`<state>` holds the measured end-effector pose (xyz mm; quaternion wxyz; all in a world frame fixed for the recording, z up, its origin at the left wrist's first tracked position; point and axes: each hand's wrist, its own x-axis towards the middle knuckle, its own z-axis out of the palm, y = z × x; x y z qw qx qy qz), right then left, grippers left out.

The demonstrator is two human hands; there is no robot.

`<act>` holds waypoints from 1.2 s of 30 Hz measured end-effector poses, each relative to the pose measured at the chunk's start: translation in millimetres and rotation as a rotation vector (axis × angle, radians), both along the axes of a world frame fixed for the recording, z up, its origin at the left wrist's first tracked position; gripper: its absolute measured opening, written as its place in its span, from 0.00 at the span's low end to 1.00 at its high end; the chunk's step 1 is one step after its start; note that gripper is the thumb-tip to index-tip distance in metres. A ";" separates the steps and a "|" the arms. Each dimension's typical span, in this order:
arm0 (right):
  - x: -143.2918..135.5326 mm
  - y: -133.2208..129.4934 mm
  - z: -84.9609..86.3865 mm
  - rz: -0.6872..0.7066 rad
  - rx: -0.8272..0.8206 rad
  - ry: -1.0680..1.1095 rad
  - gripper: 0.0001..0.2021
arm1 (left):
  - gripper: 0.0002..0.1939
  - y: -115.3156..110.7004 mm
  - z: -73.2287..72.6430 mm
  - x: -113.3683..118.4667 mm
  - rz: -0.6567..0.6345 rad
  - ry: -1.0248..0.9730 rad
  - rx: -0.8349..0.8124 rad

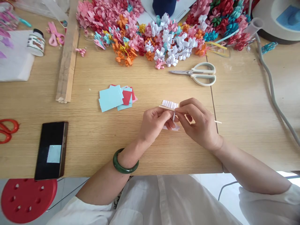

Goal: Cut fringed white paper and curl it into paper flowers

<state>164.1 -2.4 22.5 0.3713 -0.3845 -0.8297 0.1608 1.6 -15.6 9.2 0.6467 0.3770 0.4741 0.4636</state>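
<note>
Between my hands is a small piece of white paper cut into a fringe along its far edge. My left hand pinches this fringed paper between thumb and fingers. A thin pale stick lies across the fringe. My right hand grips the stick near the paper's right side, and its other end sticks out beyond my knuckles. One narrow white strip hangs down between my fingertips. More whitish paper shows below my left fingers, partly hidden.
Light blue and red paper pieces lie to the left. Beyond my hands are white-handled scissors and a heap of curled paper flowers. A wooden bar, a phone, red-handled scissors and a jar are farther left.
</note>
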 end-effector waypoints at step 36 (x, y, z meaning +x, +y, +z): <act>7.5 10.2 -4.1 0.054 0.239 -0.063 0.13 | 0.14 7.9 5.1 -9.3 -0.095 -0.120 -0.082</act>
